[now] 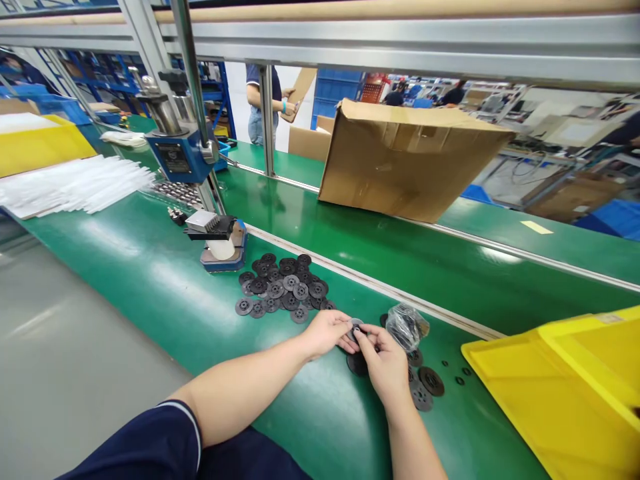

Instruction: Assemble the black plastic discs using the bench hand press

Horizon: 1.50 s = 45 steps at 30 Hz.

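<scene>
I see the left hand (325, 335) and right hand (387, 363) pinching one round disc (355, 321) between them; the disc pile (287, 285) lies left and far, nearer the left

Factory floor, small-parts assembly by the look of it. Long green workbench (165, 293) stood under an aluminium frame (400, 47). On it: a blue hand press (175, 159), heaped dark discs (275, 289). Yellow bins (530, 380) at left and right; large carton (400, 167) at the far side. Beyond were blue racking (226, 97), blue crates (337, 90) and a co-worker (256, 97) handling cardboard.
</scene>
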Motion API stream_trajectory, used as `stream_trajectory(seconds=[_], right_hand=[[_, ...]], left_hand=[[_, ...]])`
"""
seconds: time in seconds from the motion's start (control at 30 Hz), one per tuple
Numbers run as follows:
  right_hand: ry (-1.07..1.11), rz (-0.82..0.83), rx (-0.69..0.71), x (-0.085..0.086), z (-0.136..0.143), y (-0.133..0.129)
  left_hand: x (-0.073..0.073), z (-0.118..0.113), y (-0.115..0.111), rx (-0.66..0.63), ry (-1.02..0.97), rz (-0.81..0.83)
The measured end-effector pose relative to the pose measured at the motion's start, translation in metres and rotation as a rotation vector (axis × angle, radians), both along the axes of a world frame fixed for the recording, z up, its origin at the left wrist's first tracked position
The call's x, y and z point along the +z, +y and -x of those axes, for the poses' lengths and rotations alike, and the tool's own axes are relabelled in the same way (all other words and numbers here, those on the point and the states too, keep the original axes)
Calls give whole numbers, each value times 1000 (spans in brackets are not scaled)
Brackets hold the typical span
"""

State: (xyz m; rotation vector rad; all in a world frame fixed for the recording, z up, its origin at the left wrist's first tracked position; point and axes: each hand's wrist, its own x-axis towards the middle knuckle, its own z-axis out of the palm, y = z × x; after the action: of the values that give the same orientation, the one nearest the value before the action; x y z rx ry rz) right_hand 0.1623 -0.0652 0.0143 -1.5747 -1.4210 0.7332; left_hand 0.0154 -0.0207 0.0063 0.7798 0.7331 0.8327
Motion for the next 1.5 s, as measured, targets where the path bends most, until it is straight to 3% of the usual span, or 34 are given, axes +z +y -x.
stream_trajectory(seconds=[0.2, 0.37, 0.63, 0.87, 1.17, 1.37, 1.5], right_hand=[[108, 28, -56, 0, 2, 1], [343, 100, -47, 6, 2, 1], [727, 253, -40, 16, -12, 2], [824, 315, -15, 14, -6, 0], [925, 456, 54, 18, -19, 4], [856, 439, 25, 20, -21, 3], [822, 413, 20, 22, -21, 2]], left_hand=[[-3, -4, -3, 35, 45, -74], [1, -3, -5, 44, 96, -127], [9, 9, 12, 214, 208, -107], [6, 10, 11, 76, 53, -82], [3, 12, 19, 241, 373, -275], [14, 35, 28, 401, 858, -679], [18, 50, 35, 441, 1119, -808]])
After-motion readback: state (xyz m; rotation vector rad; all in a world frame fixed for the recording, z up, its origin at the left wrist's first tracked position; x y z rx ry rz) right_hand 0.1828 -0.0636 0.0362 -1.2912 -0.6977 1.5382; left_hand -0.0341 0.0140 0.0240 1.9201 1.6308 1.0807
